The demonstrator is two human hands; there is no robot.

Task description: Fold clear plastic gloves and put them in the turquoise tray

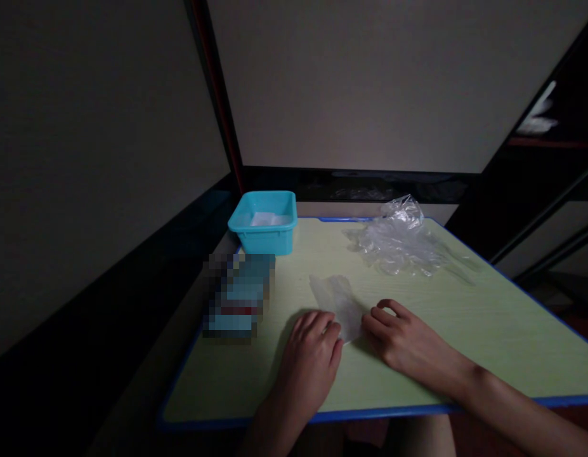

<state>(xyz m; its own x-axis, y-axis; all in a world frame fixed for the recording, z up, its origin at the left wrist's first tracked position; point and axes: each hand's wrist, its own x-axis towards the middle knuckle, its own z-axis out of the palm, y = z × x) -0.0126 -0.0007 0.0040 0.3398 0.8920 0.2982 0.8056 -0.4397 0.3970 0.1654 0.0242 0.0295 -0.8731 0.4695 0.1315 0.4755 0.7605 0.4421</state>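
A small, flat, translucent plastic bag [347, 310] lies on the table between my two hands. My left hand [311, 349] has its fingers curled together at the bag's lower left edge, with the thumb close to them. At the right edge, my right hand [393, 333] is closed, its bent fingertips on the plastic. The fingertips partly cover the bag's edges, so the exact grip is hidden. Beyond my right hand lies a loose heap of crumpled clear plastic bags [401, 241].
A turquoise plastic basket [269, 240] with whitish flat pieces inside stands at the back left. In front of it is a pixelated bluish rectangular item [243, 295]. The pale green table [227, 387] has a blue rim and meets a panelled wall at the back.
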